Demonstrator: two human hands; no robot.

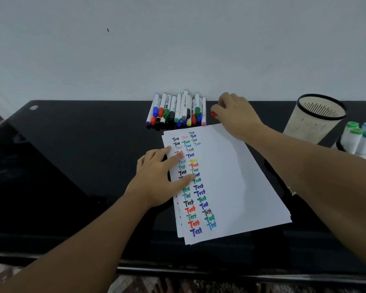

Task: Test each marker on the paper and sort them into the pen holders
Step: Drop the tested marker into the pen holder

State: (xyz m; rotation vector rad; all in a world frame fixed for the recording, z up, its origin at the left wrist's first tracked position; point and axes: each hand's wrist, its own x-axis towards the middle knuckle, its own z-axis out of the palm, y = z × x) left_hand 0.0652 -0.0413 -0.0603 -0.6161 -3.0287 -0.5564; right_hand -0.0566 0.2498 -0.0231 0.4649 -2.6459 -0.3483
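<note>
A stack of white paper lies on the black table, its left side covered with coloured "Test" words. My left hand rests flat on the paper's left edge, fingers spread. Beyond the paper, a pile of white markers with coloured caps lies against the wall. My right hand is just right of the pile, fingers closed around a red-capped marker; only its red end shows. An empty beige mesh pen holder stands at the right. A second holder at the far right contains several markers with green and blue caps.
The black glossy table runs along a pale wall. Its front edge is near the bottom of the view, with a patterned floor below. The table's left half bears only a small round mark near the back corner.
</note>
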